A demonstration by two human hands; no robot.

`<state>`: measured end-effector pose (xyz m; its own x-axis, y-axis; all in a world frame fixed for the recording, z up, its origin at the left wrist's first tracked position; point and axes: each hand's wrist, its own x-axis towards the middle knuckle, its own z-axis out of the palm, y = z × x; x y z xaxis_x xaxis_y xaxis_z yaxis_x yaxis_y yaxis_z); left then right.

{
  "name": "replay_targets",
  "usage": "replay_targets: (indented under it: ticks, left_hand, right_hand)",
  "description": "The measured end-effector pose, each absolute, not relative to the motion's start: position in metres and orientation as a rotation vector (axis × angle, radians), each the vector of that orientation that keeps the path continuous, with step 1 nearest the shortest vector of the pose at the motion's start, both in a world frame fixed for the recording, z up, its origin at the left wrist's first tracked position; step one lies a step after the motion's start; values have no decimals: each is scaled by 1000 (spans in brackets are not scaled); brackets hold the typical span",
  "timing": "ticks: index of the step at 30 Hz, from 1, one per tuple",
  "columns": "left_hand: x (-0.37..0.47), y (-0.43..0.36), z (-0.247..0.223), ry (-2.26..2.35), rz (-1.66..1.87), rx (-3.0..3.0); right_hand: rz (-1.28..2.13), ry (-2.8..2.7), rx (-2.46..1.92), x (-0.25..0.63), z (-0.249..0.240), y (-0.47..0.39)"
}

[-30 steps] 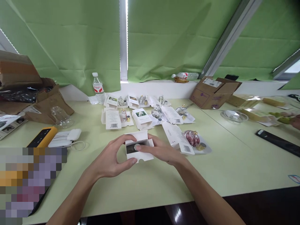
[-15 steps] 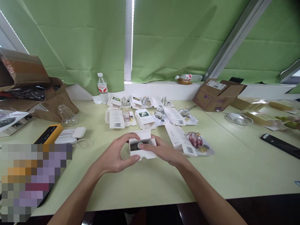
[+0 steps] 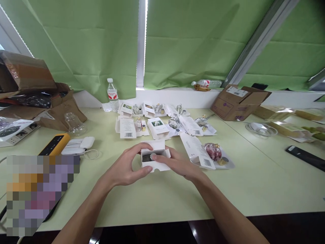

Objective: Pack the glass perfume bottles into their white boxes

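Note:
A small white carton (image 3: 160, 165) with its end flaps open faces me at the middle of the table. Inside it is something dark, with a round silvery cap (image 3: 153, 156) near the opening. My left hand (image 3: 128, 166) grips the carton's left side, thumb at the lower front and fingers over the top. On the right side, my right hand (image 3: 179, 164) holds the carton too, its thumb pressing on the silvery cap; its other fingers are hidden behind the box. Just beyond lie several opened white boxes (image 3: 127, 128) with ornate glass bottles, one with a dark red pattern (image 3: 212, 151).
Cardboard boxes stand at the left (image 3: 27, 73) and the back right (image 3: 232, 103). A water bottle (image 3: 112, 91) stands by the window. At left lies a yellow-and-black device (image 3: 56, 144) beside white cases (image 3: 78, 145); at right, a black phone (image 3: 306, 157) and a clear lid (image 3: 261, 129).
The view has shifted slightly, so everything sits a little further right. The right thumb remains on the silvery cap, and both hands keep hold of the carton.

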<state>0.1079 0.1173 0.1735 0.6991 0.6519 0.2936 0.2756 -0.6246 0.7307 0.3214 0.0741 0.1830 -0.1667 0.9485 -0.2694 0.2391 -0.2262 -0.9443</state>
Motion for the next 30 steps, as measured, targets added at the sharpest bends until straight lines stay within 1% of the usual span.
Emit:
replay_targets:
  ticks: [7, 12, 20, 30]
  left_hand:
    - [108, 116, 175, 716, 717, 2239]
    - [109, 116, 174, 710, 705, 2247]
    - [111, 117, 174, 702, 711, 2247]
    - [110, 117, 175, 721, 711, 2250]
  right_hand:
    - [1427, -1374, -1476, 321, 185, 71]
    - [1439, -1379, -1379, 320, 187, 71]
    - [1387, -1200, -1388, 310, 179, 75]
    - [1515, -1289, -1246, 322, 180, 77]
